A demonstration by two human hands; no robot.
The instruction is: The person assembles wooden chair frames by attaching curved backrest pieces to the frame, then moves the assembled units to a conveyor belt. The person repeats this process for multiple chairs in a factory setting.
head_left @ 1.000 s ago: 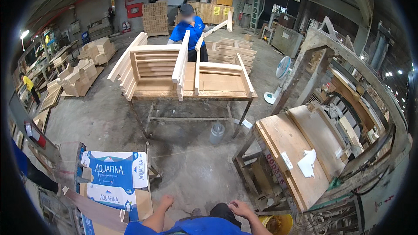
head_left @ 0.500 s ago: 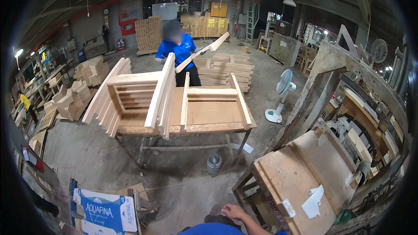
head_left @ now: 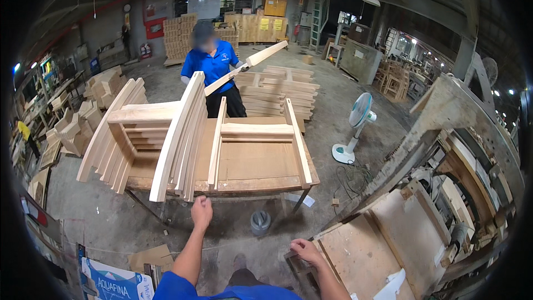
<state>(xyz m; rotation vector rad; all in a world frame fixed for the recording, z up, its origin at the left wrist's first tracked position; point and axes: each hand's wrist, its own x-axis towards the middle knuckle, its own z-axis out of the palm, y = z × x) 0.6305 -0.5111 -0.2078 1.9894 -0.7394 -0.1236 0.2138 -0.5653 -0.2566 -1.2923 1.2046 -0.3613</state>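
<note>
My left hand point(head_left: 201, 211) is raised just short of the table's front edge, its fingers curled in and nothing showing in them. Beyond it stands a stack of pale wooden frames point(head_left: 145, 113) with curved legs. To the right of that stack, a single wooden frame point(head_left: 256, 129) with two long legs and a crosspiece rests on the table point(head_left: 261, 185). My right hand point(head_left: 304, 250) hangs lower, beside the near corner of a plywood-topped bench point(head_left: 355, 244), fingers loosely bent and holding nothing visible.
Behind the table a co-worker point(head_left: 214, 66) in blue holds a long wooden piece point(head_left: 266, 54). More frames are stacked point(head_left: 277, 91) on the floor behind. A fan point(head_left: 358, 116) stands right, a grey canister point(head_left: 260, 223) under the table, and a blue-white carton point(head_left: 111, 280) lower left.
My left hand has come into view and reaches forward to the table. My right hand has moved off my leg toward the bench corner. The table now appears nearer.
</note>
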